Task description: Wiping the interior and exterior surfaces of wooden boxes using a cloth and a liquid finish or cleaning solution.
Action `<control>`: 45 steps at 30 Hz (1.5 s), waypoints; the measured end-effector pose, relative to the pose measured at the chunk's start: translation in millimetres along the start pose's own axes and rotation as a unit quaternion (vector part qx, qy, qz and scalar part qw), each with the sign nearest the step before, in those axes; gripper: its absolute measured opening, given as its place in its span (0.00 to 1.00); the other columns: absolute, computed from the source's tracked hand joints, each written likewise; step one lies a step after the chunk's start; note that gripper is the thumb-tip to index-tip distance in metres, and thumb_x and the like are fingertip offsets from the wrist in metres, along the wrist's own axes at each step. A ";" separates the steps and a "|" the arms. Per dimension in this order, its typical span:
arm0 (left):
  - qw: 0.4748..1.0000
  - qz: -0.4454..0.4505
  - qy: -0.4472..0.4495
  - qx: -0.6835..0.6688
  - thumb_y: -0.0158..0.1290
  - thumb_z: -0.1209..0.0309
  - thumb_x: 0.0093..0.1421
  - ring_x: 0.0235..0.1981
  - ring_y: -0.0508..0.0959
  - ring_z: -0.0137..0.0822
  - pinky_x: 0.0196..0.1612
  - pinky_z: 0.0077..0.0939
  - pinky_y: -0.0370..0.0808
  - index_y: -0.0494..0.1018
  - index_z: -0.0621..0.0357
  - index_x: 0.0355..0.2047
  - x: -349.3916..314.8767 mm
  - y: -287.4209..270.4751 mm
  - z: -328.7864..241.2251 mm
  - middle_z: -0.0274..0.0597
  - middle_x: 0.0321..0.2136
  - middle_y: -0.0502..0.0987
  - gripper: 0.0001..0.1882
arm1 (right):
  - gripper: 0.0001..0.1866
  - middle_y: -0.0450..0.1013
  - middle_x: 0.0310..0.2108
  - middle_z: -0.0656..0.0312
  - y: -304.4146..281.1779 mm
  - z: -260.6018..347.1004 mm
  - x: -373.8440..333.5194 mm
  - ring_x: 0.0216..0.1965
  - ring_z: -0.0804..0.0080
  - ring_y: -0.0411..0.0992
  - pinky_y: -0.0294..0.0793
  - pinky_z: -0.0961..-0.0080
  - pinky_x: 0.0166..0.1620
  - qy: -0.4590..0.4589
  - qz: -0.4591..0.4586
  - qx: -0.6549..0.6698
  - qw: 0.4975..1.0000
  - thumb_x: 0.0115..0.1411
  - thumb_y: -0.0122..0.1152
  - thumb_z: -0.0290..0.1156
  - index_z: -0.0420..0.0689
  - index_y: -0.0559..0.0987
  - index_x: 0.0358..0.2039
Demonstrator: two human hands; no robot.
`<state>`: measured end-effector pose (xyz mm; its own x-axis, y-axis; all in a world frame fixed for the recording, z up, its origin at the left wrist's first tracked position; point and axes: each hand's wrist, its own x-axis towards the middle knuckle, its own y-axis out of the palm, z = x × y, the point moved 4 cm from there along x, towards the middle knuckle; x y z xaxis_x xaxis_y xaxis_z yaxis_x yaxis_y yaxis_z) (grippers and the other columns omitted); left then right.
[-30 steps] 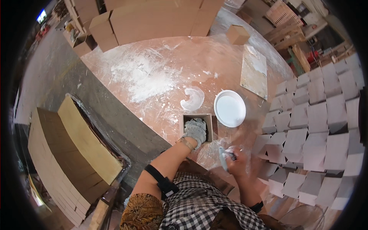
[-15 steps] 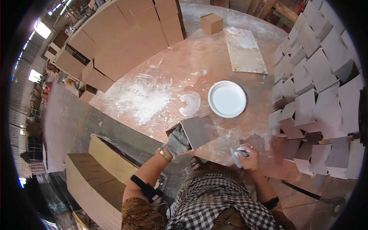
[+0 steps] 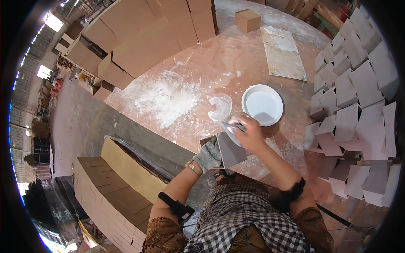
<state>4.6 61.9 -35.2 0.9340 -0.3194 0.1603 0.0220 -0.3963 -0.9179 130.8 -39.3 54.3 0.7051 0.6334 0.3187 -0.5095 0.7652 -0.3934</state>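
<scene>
My left hand (image 3: 209,155), in a grey knitted glove, reaches into the open side of a small box (image 3: 231,150). Its fingers are wrapped on the box, partly hidden inside; a grey-coated face is turned toward the right. Bare and blurred, my right hand (image 3: 252,131) grips a flat, light-grey scraper-like tool (image 3: 232,134) just above the box's upper right edge. I cannot tell whether the tool touches the box. Beyond that hand sits a round white dish (image 3: 262,86) holding white material. A translucent crescent-shaped piece (image 3: 221,107) lies left of the dish.
Brown boxes (image 3: 164,29) are stacked at the table's far left, and grey-coated boxes (image 3: 348,122) pile up on the right. A stained board (image 3: 284,52) and a single brown box (image 3: 247,21) lie farther back. White powder (image 3: 164,99) covers part of the tabletop. More boxes (image 3: 114,189) stand lower left.
My right hand has swung up and left with the tool, from the table's near edge to the box. My left hand still holds the box; the whole view has shifted slightly.
</scene>
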 end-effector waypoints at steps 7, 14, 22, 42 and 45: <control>0.747 -0.021 -0.337 -0.572 0.40 0.66 0.62 0.53 0.64 0.39 0.56 0.31 0.61 0.65 0.58 0.48 -2.6 15.3 9.0 0.47 0.50 0.66 0.16 | 0.06 0.73 0.28 0.58 40.5 36.6 -2.1 0.29 0.58 0.71 0.71 0.65 0.31 -0.064 0.012 -0.093 0.994 0.42 0.57 0.23 0.45 0.73 0.25; 0.950 0.193 -0.175 -0.174 0.48 0.56 0.55 0.50 0.68 0.38 0.55 0.32 0.62 0.67 0.55 0.48 17.2 -17.3 -7.6 0.47 0.48 0.68 0.23 | 0.07 0.73 0.29 0.60 4.7 26.4 -37.1 0.30 0.70 0.72 0.72 0.75 0.34 -0.065 0.127 0.164 0.976 0.43 0.58 0.21 0.41 0.75 0.26; 1.000 0.008 0.004 0.026 0.49 0.49 0.51 0.54 0.64 0.49 0.57 0.36 0.58 0.64 0.55 0.52 12.9 -0.3 -4.3 0.48 0.51 0.65 0.32 | 0.07 0.70 0.29 0.63 -7.9 -20.5 -1.6 0.34 0.79 0.67 0.65 0.81 0.40 0.142 -0.002 0.207 0.968 0.47 0.57 0.21 0.36 0.74 0.29; 0.997 0.075 0.014 0.032 0.45 0.64 0.53 0.55 0.63 0.46 0.58 0.38 0.58 0.63 0.60 0.52 0.0 28.4 -50.4 0.50 0.53 0.63 0.26 | 0.07 0.71 0.28 0.67 -63.1 -13.7 -50.6 0.31 0.82 0.68 0.68 0.83 0.36 0.310 -0.105 0.316 0.891 0.48 0.57 0.22 0.38 0.75 0.31; 0.997 0.033 0.035 0.052 0.41 0.67 0.57 0.56 0.62 0.48 0.59 0.38 0.57 0.62 0.58 0.53 5.9 37.8 -66.6 0.51 0.54 0.62 0.23 | 0.07 0.70 0.27 0.67 -71.9 -18.4 -40.8 0.31 0.82 0.66 0.66 0.85 0.35 0.305 -0.043 0.209 0.928 0.49 0.55 0.20 0.37 0.75 0.31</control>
<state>-12.8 -12.3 -44.7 0.9076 -0.4027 0.1192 0.0011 -0.2815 -0.9596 147.7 -122.3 53.7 0.8354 0.4824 -0.2634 -0.4951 0.8686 0.0204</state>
